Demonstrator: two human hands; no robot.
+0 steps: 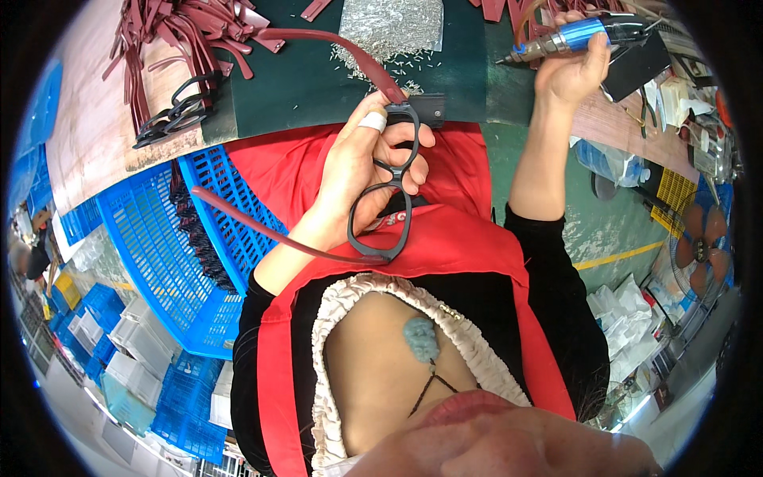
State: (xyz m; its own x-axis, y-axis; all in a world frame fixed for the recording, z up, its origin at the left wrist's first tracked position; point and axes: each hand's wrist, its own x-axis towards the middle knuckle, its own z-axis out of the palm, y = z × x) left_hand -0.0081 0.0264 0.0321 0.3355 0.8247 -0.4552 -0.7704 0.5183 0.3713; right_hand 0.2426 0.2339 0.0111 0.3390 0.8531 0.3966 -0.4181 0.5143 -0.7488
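My left hand (362, 163) is closed on a black eyeglass frame (351, 219) with dark red temples, one pointing up over the bench and the other reaching left across my forearm. A white wrap circles one finger of this hand. Up at the right, my right hand (574, 73) grips an electric screwdriver (568, 38) with a blue body, its thin tip pointing left above the dark green mat (278, 87). Small metal screws (389, 28) lie heaped on a clear bag in front of me, with several spilled toward the mat's near edge.
Dark red temples (179, 36) are piled at the back left, beside black eyeglass fronts (176, 115). A blue basket (151, 246) stands at my left, with frames lined up in it. Pliers (648, 111) lie on the right, and a fan (699, 248) stands beyond.
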